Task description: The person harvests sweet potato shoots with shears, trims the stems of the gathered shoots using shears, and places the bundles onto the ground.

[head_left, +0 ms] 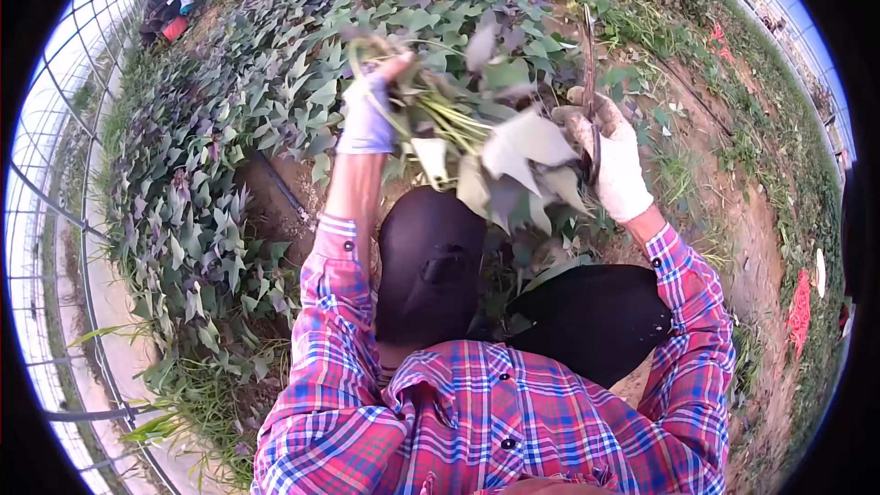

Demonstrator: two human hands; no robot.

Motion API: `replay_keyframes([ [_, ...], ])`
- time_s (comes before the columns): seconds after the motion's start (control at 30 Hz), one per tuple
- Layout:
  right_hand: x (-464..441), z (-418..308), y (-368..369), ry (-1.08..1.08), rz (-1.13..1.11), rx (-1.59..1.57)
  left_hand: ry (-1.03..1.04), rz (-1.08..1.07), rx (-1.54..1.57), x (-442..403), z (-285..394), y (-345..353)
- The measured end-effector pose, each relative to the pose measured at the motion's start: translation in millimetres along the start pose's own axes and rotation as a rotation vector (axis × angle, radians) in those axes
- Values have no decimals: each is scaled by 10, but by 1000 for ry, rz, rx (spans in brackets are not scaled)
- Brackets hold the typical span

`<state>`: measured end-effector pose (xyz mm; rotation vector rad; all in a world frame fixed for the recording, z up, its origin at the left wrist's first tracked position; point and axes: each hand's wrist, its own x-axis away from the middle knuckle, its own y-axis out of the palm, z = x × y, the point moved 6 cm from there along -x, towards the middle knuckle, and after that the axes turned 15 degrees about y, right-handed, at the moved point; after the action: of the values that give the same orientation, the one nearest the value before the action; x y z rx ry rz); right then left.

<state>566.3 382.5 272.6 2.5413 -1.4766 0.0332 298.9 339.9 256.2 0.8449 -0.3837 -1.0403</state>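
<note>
My left hand (368, 117), in a pale glove with bare fingertips showing, is closed round a bunch of leafy sweet potato vine cuttings (447, 116). Their green stems point right from my fist, and the broad leaves hang over my knees, smeared by motion. On the right, my right hand (619, 160) wears a soiled white glove. Its fingers are wrapped round a thin, dark-brown, stick-like tool (588, 60) that stands nearly upright; its exact kind I cannot make out. The leaf tips come close to this hand; whether they touch it is unclear.
A dense bed of leafy vines (284, 82) spreads ahead and left. Beside it runs a wire-grid wall (69, 211). A dark hose (282, 185) lies on soil near my left knee. Other people (163, 11) work farther off, and red netting (799, 312) lies at right.
</note>
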Motion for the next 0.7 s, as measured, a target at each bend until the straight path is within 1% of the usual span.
replay_keyframes([
  [0.03,6,60,-87,90,32,94,165,-65,-297,-222,324,-460],
  [0.07,-13,188,-148,176,19,112,147,-5,-236,-214,559,-539],
  [0.1,-46,312,-194,260,-2,129,155,-55,-300,-306,793,-890],
  [0.13,-129,559,-259,325,-52,76,112,-19,-440,-245,969,-995],
  [0.17,-188,748,-256,416,-86,137,186,4,-571,-209,1059,-1007],
  [0.2,-224,907,-251,509,-121,199,123,-84,-835,-394,1102,-1344],
  [0.23,-250,1017,-179,590,-184,209,211,-83,-971,-351,1019,-1208],
  [0.27,-305,1156,-119,679,-200,222,224,-250,-1099,-403,820,-1141],
  [0.3,-392,1331,-82,761,-216,238,108,-346,-1343,-272,659,-648],
  [0.33,-532,1631,-95,831,-284,149,-70,-468,-1368,-398,327,-747],
  [0.37,-601,1651,-33,868,-288,111,-83,-516,-1121,-478,-35,-839],
  [0.4,-661,1685,48,910,-291,73,47,-664,-1568,-666,-302,-961],
  [0.43,-763,1817,57,967,-274,77,26,-758,-1415,-821,-703,-1182],
  [0.47,-859,1877,80,983,-272,73,-254,-802,-1559,-938,-1038,-1291],
  [0.5,-959,1926,79,979,-249,91,-87,-1009,-1752,-1020,-1209,-1170],
  [0.53,-1066,1993,52,976,-226,110,46,-1119,-1903,-1240,-1479,-1464],
  [0.57,-1192,2148,11,1002,-254,38,186,-1231,-2045,-1391,-1738,-1787],
  [0.6,-1328,2222,-24,996,-242,-8,62,-1306,-2143,-1418,-1692,-1879],
  [0.63,-1437,2314,-47,993,-231,-57,-111,-1021,-2180,-1532,-1542,-2142],
  [0.67,-1567,2425,-57,954,-251,-111,-270,-1038,-2191,-1597,-1496,-2519],
  [0.7,-1645,2500,-29,967,-248,-127,-372,-1063,-2194,-1591,-1395,-2807],
])
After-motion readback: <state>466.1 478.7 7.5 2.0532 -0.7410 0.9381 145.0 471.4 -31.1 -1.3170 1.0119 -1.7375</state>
